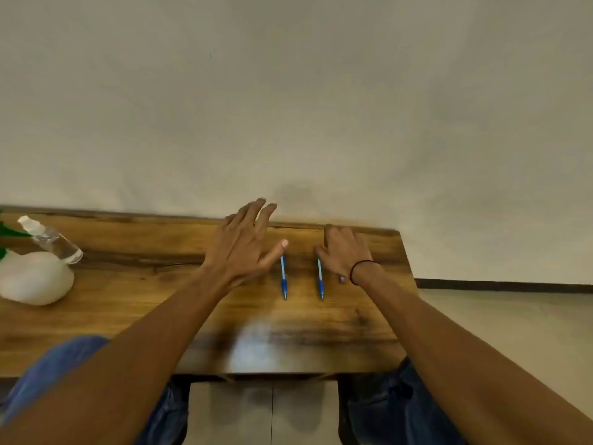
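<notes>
Plain wall behind, wooden counter in front. On it the left pen and right pen lie parallel between the hands. The left hand and right hand each have the grip apart, holding nothing, though the left may be brushing its pen. The pens are probably light, stiff and smooth, and likely to roll, so pinch mid-barrel.

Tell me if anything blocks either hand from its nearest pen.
Nothing visible does. The left hand is right beside the top of the left pen, and the right hand beside the right pen.
</notes>
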`<control>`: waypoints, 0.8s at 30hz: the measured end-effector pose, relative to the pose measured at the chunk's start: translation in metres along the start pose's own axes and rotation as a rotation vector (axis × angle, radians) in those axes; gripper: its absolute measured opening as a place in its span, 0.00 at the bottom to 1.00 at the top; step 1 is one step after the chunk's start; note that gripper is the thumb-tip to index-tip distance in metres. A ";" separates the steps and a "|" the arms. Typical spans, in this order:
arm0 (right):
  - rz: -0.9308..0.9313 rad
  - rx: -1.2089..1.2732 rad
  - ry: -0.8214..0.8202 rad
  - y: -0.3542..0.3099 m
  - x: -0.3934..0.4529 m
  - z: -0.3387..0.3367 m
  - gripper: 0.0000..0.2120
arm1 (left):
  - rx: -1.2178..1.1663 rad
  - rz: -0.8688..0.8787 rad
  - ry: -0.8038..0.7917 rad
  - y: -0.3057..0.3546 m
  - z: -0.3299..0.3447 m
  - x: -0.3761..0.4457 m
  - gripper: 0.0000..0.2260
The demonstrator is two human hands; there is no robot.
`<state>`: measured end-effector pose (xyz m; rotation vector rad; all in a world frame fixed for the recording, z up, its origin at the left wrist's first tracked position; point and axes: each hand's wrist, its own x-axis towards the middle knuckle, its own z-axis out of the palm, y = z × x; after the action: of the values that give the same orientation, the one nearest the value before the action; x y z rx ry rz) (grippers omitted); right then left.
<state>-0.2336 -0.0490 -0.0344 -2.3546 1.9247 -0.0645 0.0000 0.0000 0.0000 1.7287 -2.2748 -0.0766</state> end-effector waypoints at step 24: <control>0.143 0.611 -0.276 -0.027 0.035 -0.006 0.12 | -0.610 -0.457 -0.317 0.019 0.048 0.049 0.17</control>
<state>-0.2010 -0.0787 -0.0268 -1.7271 1.6355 -0.2597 -0.0418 -0.0472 -0.0325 1.9143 -1.7034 -1.0777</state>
